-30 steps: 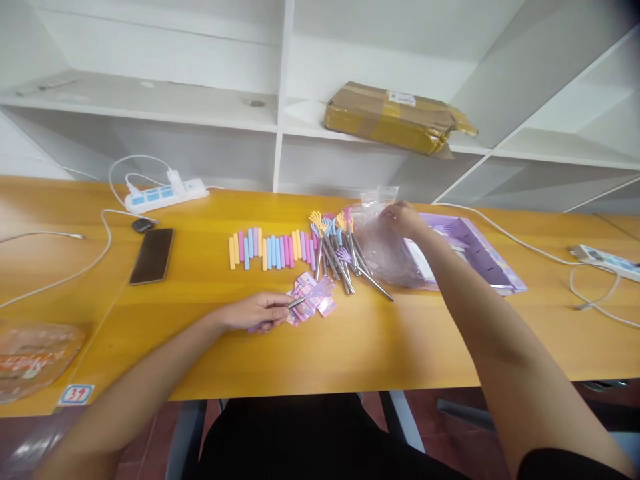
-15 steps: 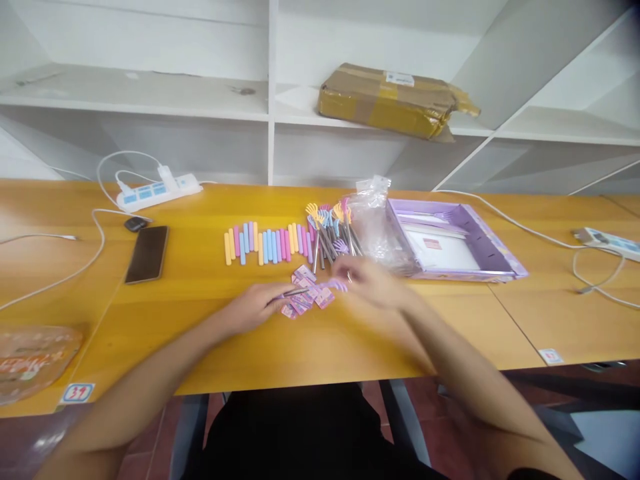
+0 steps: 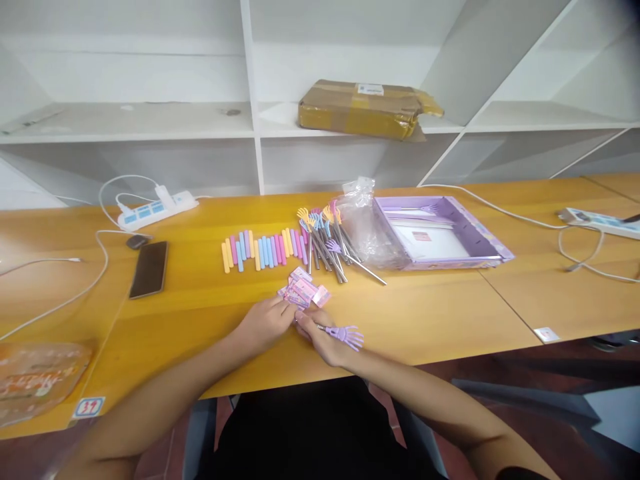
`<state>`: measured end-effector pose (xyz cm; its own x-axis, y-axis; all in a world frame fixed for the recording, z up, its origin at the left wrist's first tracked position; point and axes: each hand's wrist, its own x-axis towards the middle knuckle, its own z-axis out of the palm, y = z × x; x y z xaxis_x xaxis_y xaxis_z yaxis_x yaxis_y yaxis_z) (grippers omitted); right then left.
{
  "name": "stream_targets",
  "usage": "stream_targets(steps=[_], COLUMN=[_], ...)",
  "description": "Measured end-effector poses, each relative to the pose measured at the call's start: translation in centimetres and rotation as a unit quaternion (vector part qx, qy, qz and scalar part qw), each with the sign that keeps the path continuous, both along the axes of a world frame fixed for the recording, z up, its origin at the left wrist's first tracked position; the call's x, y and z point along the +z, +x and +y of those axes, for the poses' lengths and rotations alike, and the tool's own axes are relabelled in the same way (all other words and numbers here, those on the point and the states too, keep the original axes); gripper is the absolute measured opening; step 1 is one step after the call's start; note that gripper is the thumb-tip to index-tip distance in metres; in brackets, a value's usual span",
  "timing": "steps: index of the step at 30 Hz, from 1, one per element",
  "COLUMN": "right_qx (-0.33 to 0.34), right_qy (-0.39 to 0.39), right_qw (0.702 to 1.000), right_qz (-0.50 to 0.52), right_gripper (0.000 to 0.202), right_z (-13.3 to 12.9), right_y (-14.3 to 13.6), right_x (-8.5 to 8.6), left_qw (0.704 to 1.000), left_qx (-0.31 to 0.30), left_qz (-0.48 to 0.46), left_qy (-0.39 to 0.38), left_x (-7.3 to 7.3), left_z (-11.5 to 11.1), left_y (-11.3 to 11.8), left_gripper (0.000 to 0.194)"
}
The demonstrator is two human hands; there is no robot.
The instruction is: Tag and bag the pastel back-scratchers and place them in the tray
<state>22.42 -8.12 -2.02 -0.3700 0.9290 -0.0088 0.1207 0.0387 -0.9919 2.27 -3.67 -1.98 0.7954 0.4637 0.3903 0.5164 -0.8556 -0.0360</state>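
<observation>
My right hand (image 3: 325, 339) is closed round the metal rod of a back scratcher (image 3: 346, 336), whose purple hand-shaped head points right past the wrist. My left hand (image 3: 269, 320) is closed too, its fingertips meeting the right thumb at the scratcher's other end, which the fingers mostly hide. Just beyond my hands lies a loose pile of small pink printed cards (image 3: 303, 289). Further back, a heap of back scratchers (image 3: 325, 243) with metal rods and yellow, blue, pink and purple heads rests on the table. Left of it runs a row of coloured handle tubes (image 3: 270, 252).
Clear plastic bags (image 3: 363, 233) lie beside a purple open box (image 3: 480, 262) on the right. A phone (image 3: 149, 269) and a power strip (image 3: 159, 209) are at the left. White shelves hold a taped carton (image 3: 360, 110). Another power strip (image 3: 607, 223) sits far right.
My right hand has left the scratcher heap's edge and come down to grip the purple scratcher's rod. Both hands are now together, nearer me. One rod in the heap now sticks out to the right.
</observation>
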Motion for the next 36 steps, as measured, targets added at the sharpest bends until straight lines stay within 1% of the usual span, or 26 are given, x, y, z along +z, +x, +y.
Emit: stream_targets(steps=[2,4,7,10,12,14,16,17,19,20,22,24,25,26,27,28,30,31,33,34,36], right_qx=[-0.021,-0.025,-0.027,-0.038,-0.046,-0.054,-0.063,-0.066,-0.080,-0.086,-0.092,-0.082,-0.070,-0.065,-0.070,-0.084,-0.125,-0.148,-0.201,-0.229,-0.265], right_qy=[-0.051,-0.102,-0.142,-0.141,-0.131,-0.114,-0.092,-0.081,-0.041,-0.007,0.081,0.156,0.182,0.210,0.240,0.266,0.301,0.307,0.306,0.304,0.294], right_qw=[0.998,0.991,0.981,0.978,0.979,0.981,0.984,0.985,0.987,0.988,0.987,0.983,0.980,0.975,0.968,0.960,0.945,0.940,0.931,0.924,0.911], right_qz=[0.040,0.077,0.128,0.147,0.147,0.144,0.138,0.135,0.132,0.127,0.106,0.060,0.025,-0.006,-0.027,-0.034,-0.015,-0.001,-0.002,-0.024,-0.112], right_gripper=[0.069,0.070,0.070,0.071,0.072,0.073,0.073,0.072,0.069,0.068,0.064,0.061,0.059,0.053,0.048,0.043,0.043,0.047,0.055,0.057,0.050], right_z=[-0.6,-1.1,-1.3,-1.3,-1.2,-1.3,-1.6,-1.9,-2.8,-3.3,-4.4,-5.1,-5.2,-5.0,-4.6,-4.0,-2.1,-0.9,2.1,3.9,7.9], right_y=[-0.9,-1.8,-2.4,-2.5,-2.6,-2.7,-2.6,-2.3,-1.1,0.0,2.8,6.2,7.9,9.4,10.7,11.8,13.2,13.5,13.5,13.3,12.5], right_x=[-0.3,-0.2,0.4,1.0,1.1,1.1,0.9,0.7,0.4,0.5,1.0,2.6,3.7,4.9,6.1,7.2,9.1,9.7,10.4,10.6,10.3], left_qw=[1.000,1.000,0.998,0.994,0.991,0.988,0.991,0.994,0.998,0.993,0.972,0.934,0.894,0.865,0.841,0.826,0.819,0.817,0.814,0.814,0.818], left_qx=[-0.001,0.000,-0.015,-0.041,-0.049,-0.047,-0.037,-0.019,0.046,0.115,0.228,0.344,0.425,0.470,0.500,0.516,0.512,0.511,0.510,0.508,0.494], left_qz=[0.011,0.012,-0.007,-0.033,-0.044,-0.045,-0.029,-0.019,-0.008,-0.018,-0.051,-0.094,-0.141,-0.173,-0.198,-0.214,-0.216,-0.213,-0.212,-0.214,-0.219], left_qy=[0.014,0.027,0.058,0.094,0.117,0.137,0.128,0.104,0.030,-0.010,-0.009,0.001,-0.008,-0.026,-0.052,-0.083,-0.141,-0.160,-0.181,-0.186,-0.195], left_x=[-0.7,-1.0,-0.4,0.7,1.2,1.3,1.2,1.2,1.6,2.0,2.9,3.7,3.8,3.7,3.4,2.9,1.7,1.1,0.2,-0.1,-0.4], left_z=[0.3,0.8,1.8,2.5,2.5,2.5,3.0,3.5,5.3,6.5,9.0,11.2,12.0,12.5,12.9,13.0,13.0,13.0,12.8,12.8,12.7], left_y=[-0.2,-0.6,-1.1,-1.1,-0.6,-0.3,-0.9,-1.7,-4.6,-6.6,-10.9,-14.4,-15.5,-16.0,-16.1,-15.7,-14.5,-13.9,-13.2,-13.1,-13.1], left_gripper=[0.025,0.027,0.032,0.034,0.036,0.036,0.036,0.036,0.034,0.032,0.028,0.028,0.022,0.011,0.004,0.019,0.047,0.056,0.066,0.068,0.067])
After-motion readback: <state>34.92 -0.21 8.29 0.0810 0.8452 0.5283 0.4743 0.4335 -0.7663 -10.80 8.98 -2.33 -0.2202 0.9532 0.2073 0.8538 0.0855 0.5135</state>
